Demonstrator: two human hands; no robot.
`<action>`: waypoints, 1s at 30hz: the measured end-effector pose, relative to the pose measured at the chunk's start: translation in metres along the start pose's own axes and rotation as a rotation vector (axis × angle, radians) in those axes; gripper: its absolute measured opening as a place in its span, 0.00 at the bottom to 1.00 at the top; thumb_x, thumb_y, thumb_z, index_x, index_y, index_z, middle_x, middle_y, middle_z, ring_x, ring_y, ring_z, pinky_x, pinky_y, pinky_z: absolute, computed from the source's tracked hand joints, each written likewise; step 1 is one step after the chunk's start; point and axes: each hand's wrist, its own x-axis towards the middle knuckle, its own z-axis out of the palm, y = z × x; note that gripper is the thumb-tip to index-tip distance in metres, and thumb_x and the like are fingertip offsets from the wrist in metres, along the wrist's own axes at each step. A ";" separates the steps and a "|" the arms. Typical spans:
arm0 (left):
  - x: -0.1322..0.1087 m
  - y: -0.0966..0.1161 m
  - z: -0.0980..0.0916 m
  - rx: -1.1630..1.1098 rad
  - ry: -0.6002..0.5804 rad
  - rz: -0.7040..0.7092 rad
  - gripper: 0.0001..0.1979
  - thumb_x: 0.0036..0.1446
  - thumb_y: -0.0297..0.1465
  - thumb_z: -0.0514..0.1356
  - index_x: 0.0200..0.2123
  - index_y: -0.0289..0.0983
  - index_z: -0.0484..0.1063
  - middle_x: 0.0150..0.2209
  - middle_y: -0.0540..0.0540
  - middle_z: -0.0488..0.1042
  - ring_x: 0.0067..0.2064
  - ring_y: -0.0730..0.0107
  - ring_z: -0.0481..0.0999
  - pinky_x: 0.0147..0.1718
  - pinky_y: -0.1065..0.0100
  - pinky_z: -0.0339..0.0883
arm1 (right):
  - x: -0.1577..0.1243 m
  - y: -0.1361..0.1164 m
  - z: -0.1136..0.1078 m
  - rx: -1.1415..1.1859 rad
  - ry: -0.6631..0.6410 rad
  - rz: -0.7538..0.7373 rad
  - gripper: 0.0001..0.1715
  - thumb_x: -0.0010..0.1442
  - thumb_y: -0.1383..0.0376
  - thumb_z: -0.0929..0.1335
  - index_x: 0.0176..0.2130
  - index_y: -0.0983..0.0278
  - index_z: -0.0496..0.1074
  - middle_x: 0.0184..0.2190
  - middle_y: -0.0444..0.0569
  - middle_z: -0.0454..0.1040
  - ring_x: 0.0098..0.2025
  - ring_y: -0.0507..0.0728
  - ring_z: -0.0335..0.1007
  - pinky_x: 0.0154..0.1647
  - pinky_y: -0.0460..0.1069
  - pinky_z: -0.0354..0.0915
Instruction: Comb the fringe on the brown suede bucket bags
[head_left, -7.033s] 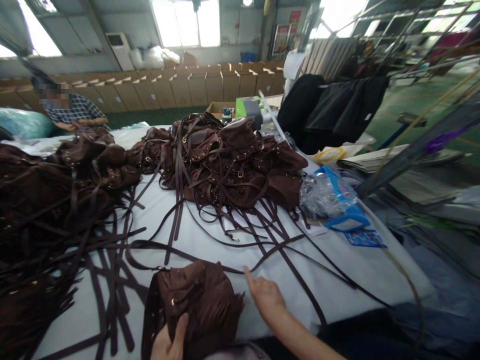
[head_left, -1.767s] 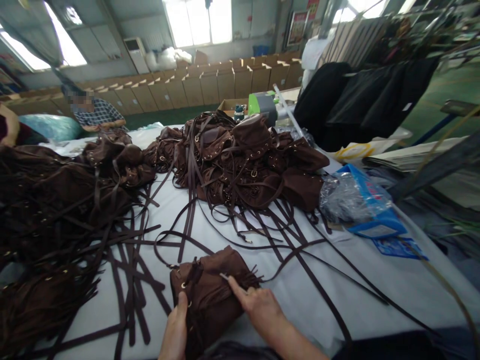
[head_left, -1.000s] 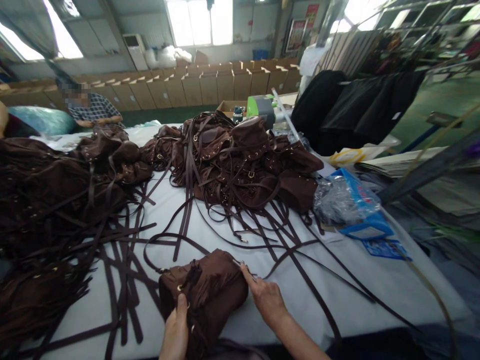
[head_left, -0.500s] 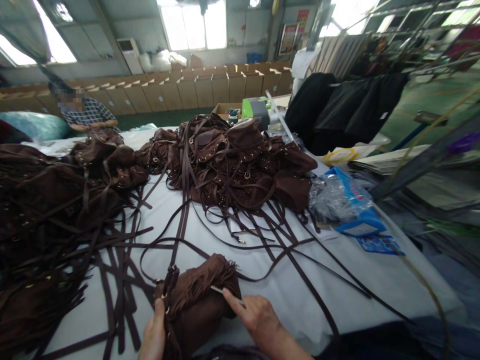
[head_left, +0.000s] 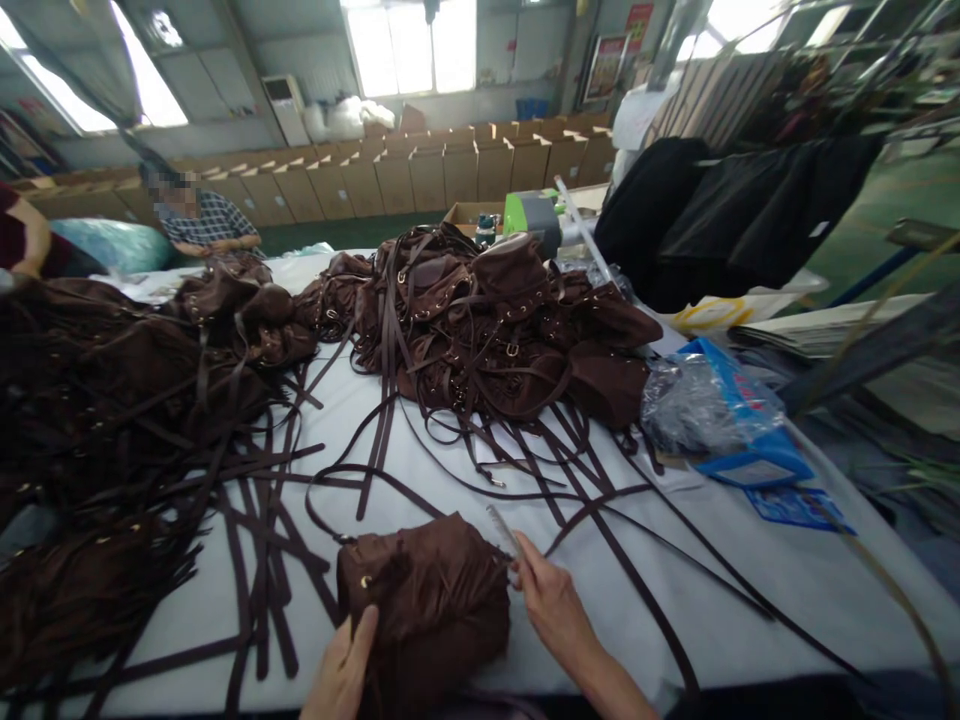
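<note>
brown bag (head_left: 442,610) lies at the near edge of a white-covered table (head_left: 825,580), steadied by your left hand (head_left: 345,660), its thumb pressed on top near a gold-coloured eyelet, its other fingers mostly hidden. your right hand (head_left: 547,590) is closed around a slim toothed tool (head_left: 504,530), its tip by the bag's far right corner; whether it touches, you cannot tell from here. loose straps (head_left: 277,560) criss-cross the surface on your left, and more run between the bag and a heap of similar bags (head_left: 487,340) ahead. a second heap (head_left: 112,370) crowds the left side. to the right sits a blue package (head_left: 757,450) with crumpled clear plastic (head_left: 686,405). beyond, a person in a checked shirt (head_left: 214,225) sits before a row of cardboard boxes (head_left: 382,185); another person's arm (head_left: 34,240) shows at far left.
</note>
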 end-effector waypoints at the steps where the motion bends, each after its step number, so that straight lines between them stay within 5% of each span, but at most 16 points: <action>1: -0.003 0.002 0.002 0.034 -0.071 0.024 0.28 0.50 0.50 0.61 0.45 0.33 0.75 0.50 0.39 0.75 0.61 0.48 0.61 0.63 0.54 0.48 | 0.005 -0.008 0.006 0.112 0.021 0.070 0.24 0.65 0.61 0.54 0.56 0.65 0.63 0.32 0.49 0.77 0.31 0.56 0.75 0.34 0.49 0.70; 3: -0.009 0.006 0.005 0.067 -0.281 0.056 0.26 0.51 0.49 0.60 0.45 0.35 0.76 0.51 0.41 0.74 0.60 0.49 0.63 0.62 0.55 0.50 | 0.014 -0.021 0.017 0.257 0.051 0.111 0.23 0.65 0.58 0.56 0.53 0.65 0.65 0.33 0.49 0.78 0.32 0.56 0.75 0.35 0.49 0.70; 6: -0.007 0.008 0.004 -0.039 -0.536 0.048 0.24 0.53 0.46 0.60 0.46 0.36 0.75 0.50 0.41 0.75 0.56 0.51 0.69 0.59 0.56 0.56 | 0.014 -0.032 0.040 0.254 -0.037 -0.031 0.19 0.66 0.61 0.55 0.50 0.63 0.65 0.35 0.50 0.77 0.35 0.55 0.74 0.37 0.48 0.68; 10: 0.023 0.001 -0.001 -0.428 -0.420 -0.203 0.26 0.52 0.49 0.59 0.47 0.35 0.71 0.44 0.40 0.77 0.44 0.56 0.77 0.43 0.60 0.69 | -0.011 -0.028 0.078 -0.029 -0.235 -0.292 0.22 0.60 0.74 0.56 0.51 0.66 0.65 0.38 0.53 0.75 0.41 0.57 0.73 0.44 0.51 0.67; 14: 0.059 -0.003 0.011 -0.431 -0.402 -0.358 0.24 0.49 0.44 0.64 0.46 0.36 0.67 0.38 0.44 0.79 0.36 0.63 0.79 0.34 0.66 0.69 | -0.027 -0.019 0.094 -0.144 -0.333 -0.402 0.28 0.55 0.77 0.56 0.55 0.69 0.61 0.41 0.57 0.75 0.43 0.58 0.72 0.44 0.51 0.68; 17: 0.069 -0.002 0.030 -0.464 -0.469 -0.371 0.22 0.47 0.37 0.65 0.44 0.35 0.68 0.32 0.44 0.79 0.35 0.62 0.78 0.35 0.66 0.69 | -0.022 -0.016 0.086 0.003 -0.279 -0.276 0.19 0.63 0.71 0.54 0.52 0.65 0.61 0.35 0.52 0.75 0.36 0.56 0.74 0.37 0.49 0.68; 22: 0.062 0.002 0.043 -0.489 -0.446 -0.366 0.19 0.43 0.28 0.61 0.42 0.36 0.67 0.26 0.49 0.76 0.28 0.62 0.76 0.29 0.65 0.69 | -0.001 -0.015 0.059 0.166 0.035 0.047 0.15 0.67 0.63 0.52 0.48 0.63 0.59 0.31 0.48 0.75 0.29 0.55 0.74 0.31 0.47 0.69; 27: 0.048 0.027 0.037 -0.454 -0.451 -0.172 0.23 0.40 0.19 0.57 0.44 0.34 0.69 0.32 0.49 0.78 0.34 0.66 0.76 0.34 0.70 0.67 | 0.019 -0.044 0.050 -0.176 -0.060 -0.407 0.25 0.65 0.69 0.54 0.61 0.62 0.55 0.40 0.51 0.76 0.39 0.56 0.75 0.38 0.48 0.70; 30: 0.041 0.040 0.034 -0.400 -0.496 0.001 0.18 0.47 0.24 0.60 0.45 0.32 0.70 0.37 0.46 0.79 0.40 0.63 0.76 0.42 0.67 0.67 | 0.028 -0.061 0.059 -0.496 -0.124 -0.569 0.34 0.59 0.76 0.59 0.63 0.60 0.53 0.30 0.46 0.75 0.30 0.55 0.74 0.28 0.46 0.68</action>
